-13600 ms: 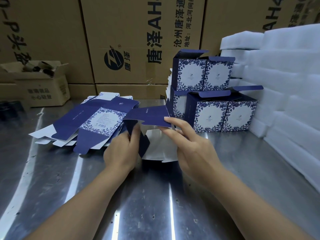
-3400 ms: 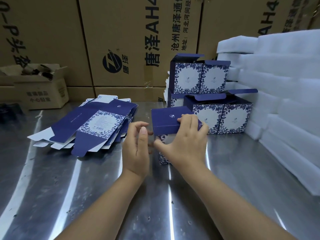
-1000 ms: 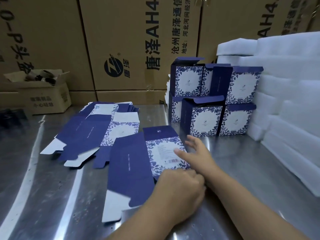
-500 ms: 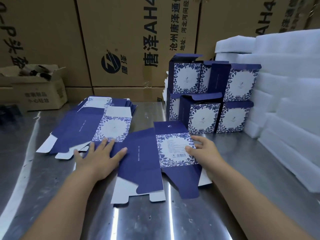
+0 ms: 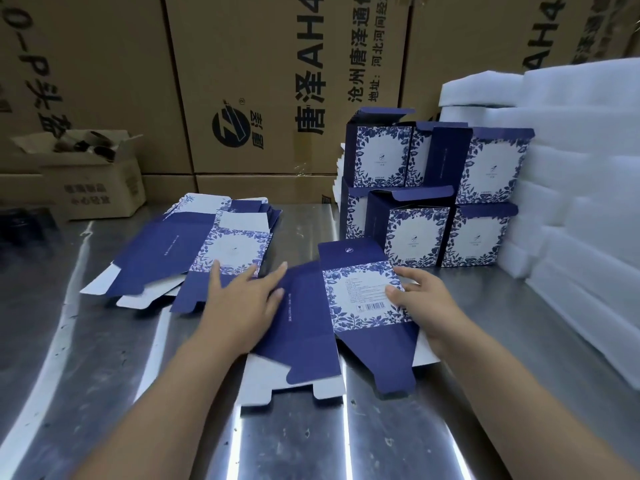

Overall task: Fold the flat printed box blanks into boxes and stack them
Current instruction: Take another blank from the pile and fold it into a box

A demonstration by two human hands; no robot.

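Observation:
A flat blue box blank (image 5: 356, 299) with a white floral label panel lies on the steel table in front of me. My left hand (image 5: 242, 299) lies with straight, spread fingers on its left edge, partly over the pile. My right hand (image 5: 420, 304) grips the blank's right edge, thumb on the label panel. A pile of flat blanks (image 5: 180, 251) lies fanned out at the left. Several folded blue floral boxes (image 5: 429, 195) stand stacked in two rows at the back right, lids open.
White foam sheets (image 5: 571, 188) are stacked high along the right side. Large brown cartons (image 5: 277, 81) form a wall behind the steel table (image 5: 104, 393). A small open carton (image 5: 93, 174) sits at the back left.
My left hand slid right from the pile to the left edge of the blank in front. My right hand stays on the blank's right edge, thumb now over the label.

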